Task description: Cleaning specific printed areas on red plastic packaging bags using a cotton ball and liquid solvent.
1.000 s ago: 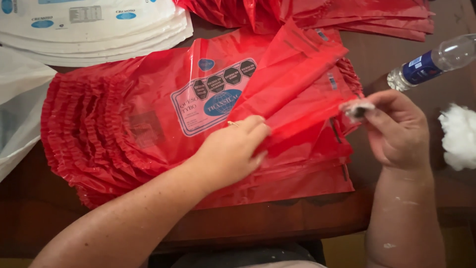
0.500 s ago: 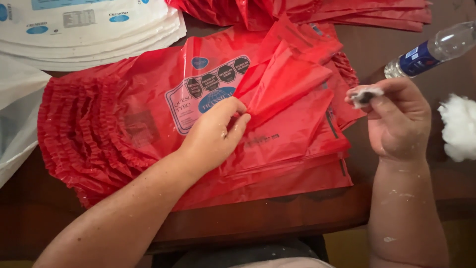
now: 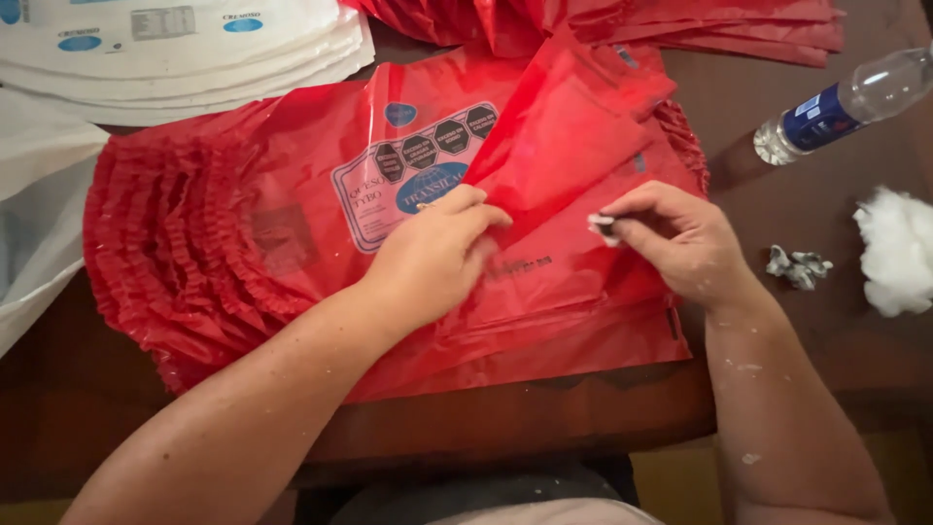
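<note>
Since half a second ago the right hand [image 3: 680, 243] has come down from beside the bottle onto the red bags, and the folded flap under the left hand has been lifted higher.

Far to the left of the left hand [image 3: 432, 258] lie white bags [image 3: 185, 58], stacked flat, with another white sheet [image 3: 39, 224] below them. The fanned stack of red plastic bags [image 3: 194, 253] spreads beneath and to the left of that hand. The left hand is closed in a pinch, thumb and fingers gripping the edge of the top red bag [image 3: 559, 146], whose corner is raised and folded over. Just to its right, the right hand is curled, fingertips pinching a small wad of cotton [image 3: 603, 226] held against the bag's surface. Right of that hand sit a crumpled scrap [image 3: 799, 266], a tuft of white cotton [image 3: 899, 248], and, farther up, a clear plastic bottle [image 3: 846, 102] lying on the brown table [image 3: 777, 194].
</note>
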